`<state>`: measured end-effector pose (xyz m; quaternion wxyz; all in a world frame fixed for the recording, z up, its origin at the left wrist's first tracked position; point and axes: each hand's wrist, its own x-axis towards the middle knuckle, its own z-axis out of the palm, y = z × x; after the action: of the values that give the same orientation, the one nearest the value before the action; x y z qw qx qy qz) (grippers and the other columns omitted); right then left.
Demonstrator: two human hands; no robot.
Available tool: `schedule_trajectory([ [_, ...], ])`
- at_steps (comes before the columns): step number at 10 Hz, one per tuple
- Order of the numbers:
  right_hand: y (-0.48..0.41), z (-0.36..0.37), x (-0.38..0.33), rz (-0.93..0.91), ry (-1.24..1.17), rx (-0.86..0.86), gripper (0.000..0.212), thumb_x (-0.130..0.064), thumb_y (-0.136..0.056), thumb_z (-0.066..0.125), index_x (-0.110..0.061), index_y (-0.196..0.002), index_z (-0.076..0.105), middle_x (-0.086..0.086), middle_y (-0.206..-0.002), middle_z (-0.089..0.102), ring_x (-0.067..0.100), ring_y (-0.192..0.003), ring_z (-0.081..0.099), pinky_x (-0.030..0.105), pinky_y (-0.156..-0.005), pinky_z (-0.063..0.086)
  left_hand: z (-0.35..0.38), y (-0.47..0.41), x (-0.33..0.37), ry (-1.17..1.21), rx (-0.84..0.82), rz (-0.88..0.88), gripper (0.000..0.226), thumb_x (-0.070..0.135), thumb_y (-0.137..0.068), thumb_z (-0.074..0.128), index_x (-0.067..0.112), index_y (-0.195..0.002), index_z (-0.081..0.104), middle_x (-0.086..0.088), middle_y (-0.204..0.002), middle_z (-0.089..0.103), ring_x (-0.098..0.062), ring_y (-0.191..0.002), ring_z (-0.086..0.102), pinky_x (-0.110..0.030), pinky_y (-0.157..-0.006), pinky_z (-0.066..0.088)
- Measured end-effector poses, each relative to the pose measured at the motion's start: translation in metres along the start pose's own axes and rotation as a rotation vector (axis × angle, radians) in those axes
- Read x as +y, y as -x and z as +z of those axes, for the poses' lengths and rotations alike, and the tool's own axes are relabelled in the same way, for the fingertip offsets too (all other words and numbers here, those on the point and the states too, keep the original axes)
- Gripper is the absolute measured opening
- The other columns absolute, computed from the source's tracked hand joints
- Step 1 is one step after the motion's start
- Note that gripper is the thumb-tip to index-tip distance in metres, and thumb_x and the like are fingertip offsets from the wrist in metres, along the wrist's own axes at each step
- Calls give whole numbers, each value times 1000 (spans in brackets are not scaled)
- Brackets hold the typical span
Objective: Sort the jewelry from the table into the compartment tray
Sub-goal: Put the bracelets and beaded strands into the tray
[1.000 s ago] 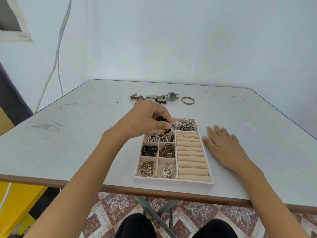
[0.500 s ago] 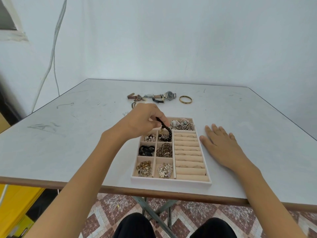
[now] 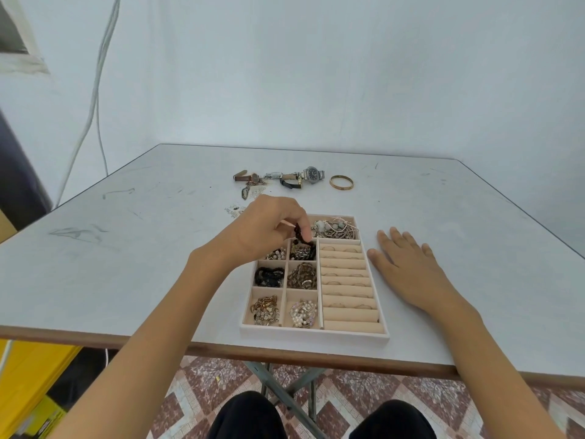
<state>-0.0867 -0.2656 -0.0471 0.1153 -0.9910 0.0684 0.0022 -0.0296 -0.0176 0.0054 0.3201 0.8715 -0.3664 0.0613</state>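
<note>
A beige compartment tray (image 3: 313,336) lies near the table's front edge, its small cells holding beads, chains and pearls, with rings in the roll slots on the right. My left hand (image 3: 264,231) hovers over the tray's upper left cells, pinching a dark beaded bracelet (image 3: 299,235) that hangs down into the cell below. My right hand (image 3: 403,264) rests flat on the table just right of the tray, fingers spread. Beyond the tray lie several watches (image 3: 311,175), a gold bangle (image 3: 341,182) and small loose pieces (image 3: 234,211).
The grey table (image 3: 126,248) has a brown front edge. A white wall stands behind it, with cables hanging at the left. Patterned floor tiles and my knees show below the table. Something yellow sits at the lower left.
My left hand has lowered the beaded bracelet from above the top cells toward the second-row cell. My right hand has stayed flat beside the tray.
</note>
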Motion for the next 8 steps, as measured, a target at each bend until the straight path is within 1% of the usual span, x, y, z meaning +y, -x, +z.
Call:
schedule_trajectory([
  [1, 1, -1, -1, -2, -2, -1, 58, -46, -102, 19, -21, -154, 9, 2, -162, 1, 19, -149, -2, 42, -119, -1, -1, 4, 6, 10, 3, -45, 32, -11, -80, 60, 19, -85, 68, 11, -91, 67, 10, -83, 60, -9, -77, 48],
  [2, 1, -1, -1, -3, -3, -1, 58, -46, -102, 19, -21, -154, 9, 1, -162, 1, 19, -149, -2, 42, -119, -1, 1, 7, 7, 12, 19, -20, 28, -6, -78, 66, 21, -87, 71, 11, -86, 71, 5, -78, 62, -17, -73, 52],
  [3, 1, -1, -1, -4, -1, 0, 58, -46, -101, 19, -21, -154, 10, 1, -162, 1, 20, -149, -2, 42, -119, -1, 6, 9, 3, 0, 26, -34, 26, 0, -78, 70, 24, -84, 74, 5, -84, 73, -11, -75, 68, -29, -74, 55],
  [4, 1, -1, 0, -3, 0, -2, 59, -46, -102, 19, -21, -154, 9, 2, -162, 1, 20, -149, -2, 43, -119, -1, 9, 10, 2, 18, 32, 17, 22, -2, -77, 71, 16, -87, 77, 2, -89, 73, -13, -78, 68, -34, -78, 55],
  [5, 2, -1, 0, -4, -2, -5, 59, -46, -101, 19, -21, -154, 9, 2, -162, 0, 20, -149, -3, 42, -119, -1, 11, 11, 2, 1, 55, 57, 23, -2, -79, 67, 17, -87, 79, 4, -90, 67, -13, -75, 66, -34, -73, 54],
  [6, 1, -1, 0, -3, -6, -2, 59, -47, -101, 19, -22, -154, 9, 1, -162, 0, 19, -149, -3, 42, -119, -2, 10, 12, 6, 0, 50, 32, 18, 8, -82, 65, 18, -88, 78, 7, -88, 69, -5, -74, 64, -25, -69, 55],
  [7, 1, -1, 0, -4, -7, -3, 59, -46, -101, 19, -22, -154, 9, 1, -162, 0, 19, -149, -3, 42, -119, -2, 10, 11, 7, -42, 28, 36, 10, 20, -83, 70, 20, -90, 77, 11, -86, 72, 1, -77, 64, -20, -71, 53],
  [8, 2, -1, -1, -4, -5, -3, 58, -46, -102, 19, -22, -154, 9, 2, -162, 0, 19, -149, -3, 42, -119, -2, 12, 10, 7, -108, 14, 33, 9, 22, -83, 70, 25, -90, 75, 13, -86, 73, 2, -78, 63, -17, -75, 51],
])
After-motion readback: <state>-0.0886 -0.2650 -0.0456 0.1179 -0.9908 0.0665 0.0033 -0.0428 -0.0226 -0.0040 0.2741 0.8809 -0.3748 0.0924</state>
